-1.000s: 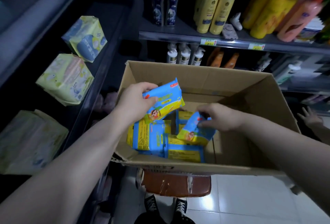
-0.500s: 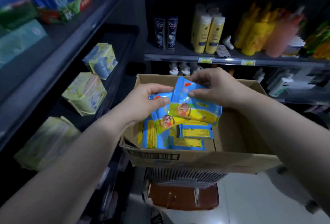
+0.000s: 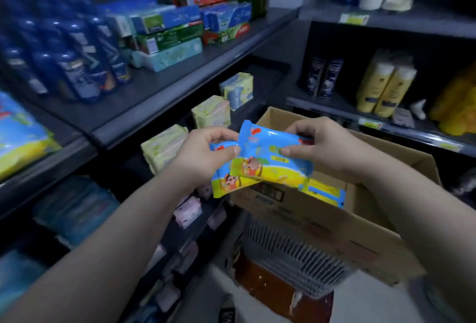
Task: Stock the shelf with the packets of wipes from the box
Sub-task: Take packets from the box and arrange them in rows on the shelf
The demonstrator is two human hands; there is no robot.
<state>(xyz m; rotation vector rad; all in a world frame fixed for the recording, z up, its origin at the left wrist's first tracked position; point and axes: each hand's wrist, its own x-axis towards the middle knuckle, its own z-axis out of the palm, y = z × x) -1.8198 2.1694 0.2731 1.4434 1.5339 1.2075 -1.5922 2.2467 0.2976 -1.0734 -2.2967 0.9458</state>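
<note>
Head view, only one available. One second back both hands were down in the box, each on its own packet; half a second back they met above it. Now the two packets are overlapped and lifted clear, sitting over the box's near-left corner. The left hand grips the lower packet, fingers curled behind and thumb pressed on the front where the two overlap. The right hand pinches the upper packet, thumb on the face, fingers over the top edge. The view has also swung up and left, so the left shelf fills the frame, with blue bottles and toothpaste cartons on it and pale green packs one level down. My read: pick is done, pair is consolidated, carry to the shelf is next. Nothing placed yet. At least one more packet shows in the box, so more cycles remain. Target slot can't be told from here.
</note>
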